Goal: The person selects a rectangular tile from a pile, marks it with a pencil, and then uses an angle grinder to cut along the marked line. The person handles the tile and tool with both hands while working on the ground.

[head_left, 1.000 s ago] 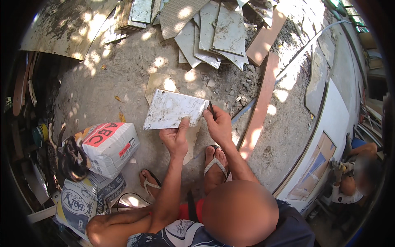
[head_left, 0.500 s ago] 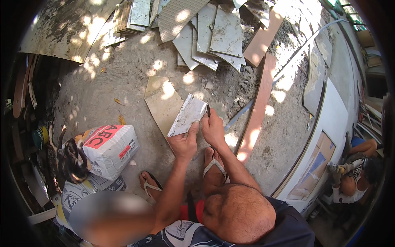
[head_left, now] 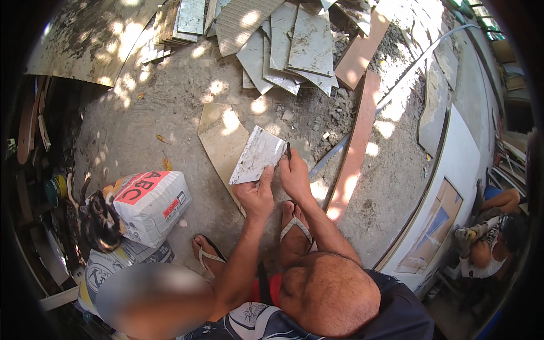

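Above ground (head_left: 141,124), two hands (head_left: 255,198) hold one tile (head_left: 256,156), one dark tool (head_left: 288,151).

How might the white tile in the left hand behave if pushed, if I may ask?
The white tile looks flat and unbent in the left hand, so it's probably stiff. Its thinness hints at brittleness; dirt specks might make it slip.

We see smooth and rough, mostly matt surfaces.
Our white tile piece (head_left: 258,154) looks smooth, ceramic and dirt-speckled; the concrete floor (head_left: 130,133) is rough and matt, the rubble (head_left: 339,109) coarse, the patterned tile (head_left: 239,31) textured and matt, the white-and-red sack (head_left: 156,218) crinkled, plastic-like, faintly glossy.
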The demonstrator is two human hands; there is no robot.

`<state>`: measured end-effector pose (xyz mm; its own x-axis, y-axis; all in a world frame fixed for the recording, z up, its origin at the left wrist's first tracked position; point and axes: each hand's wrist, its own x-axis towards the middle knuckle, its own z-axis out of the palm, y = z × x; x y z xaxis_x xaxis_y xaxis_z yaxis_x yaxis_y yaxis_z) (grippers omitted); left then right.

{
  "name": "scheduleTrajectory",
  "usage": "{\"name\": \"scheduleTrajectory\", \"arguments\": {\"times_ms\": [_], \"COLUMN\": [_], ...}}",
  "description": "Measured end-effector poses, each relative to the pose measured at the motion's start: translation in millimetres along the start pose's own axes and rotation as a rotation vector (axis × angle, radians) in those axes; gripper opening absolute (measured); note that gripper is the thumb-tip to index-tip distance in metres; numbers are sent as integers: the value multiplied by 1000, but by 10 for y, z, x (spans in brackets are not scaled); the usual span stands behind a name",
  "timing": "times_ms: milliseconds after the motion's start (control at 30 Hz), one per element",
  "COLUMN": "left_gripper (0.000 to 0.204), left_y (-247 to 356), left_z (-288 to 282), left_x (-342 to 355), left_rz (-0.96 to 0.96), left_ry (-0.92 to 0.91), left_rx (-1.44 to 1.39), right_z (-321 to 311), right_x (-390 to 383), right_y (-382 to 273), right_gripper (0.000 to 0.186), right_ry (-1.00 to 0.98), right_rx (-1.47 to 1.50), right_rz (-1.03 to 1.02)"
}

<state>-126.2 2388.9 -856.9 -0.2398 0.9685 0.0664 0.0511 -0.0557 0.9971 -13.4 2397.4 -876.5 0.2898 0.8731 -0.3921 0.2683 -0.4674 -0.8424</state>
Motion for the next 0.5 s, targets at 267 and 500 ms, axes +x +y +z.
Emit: {"name": "scheduleTrajectory", "arguments": {"times_ms": [267,500], "left_gripper": [45,50], "left_y": [-66,92], "left_z": [-358,-484], "left_x": [307,449], "left_rz": [-408,-505], "left_ry": [78,2], "left_rx": [-496,-792], "right_z": [-41,-246], "right_x": [-25,-152], "right_y": [141,-417], "right_gripper": [32,22], "right_ry": [-116,-160], "right_rx": [339,522], "right_rz": [45,-71]}}
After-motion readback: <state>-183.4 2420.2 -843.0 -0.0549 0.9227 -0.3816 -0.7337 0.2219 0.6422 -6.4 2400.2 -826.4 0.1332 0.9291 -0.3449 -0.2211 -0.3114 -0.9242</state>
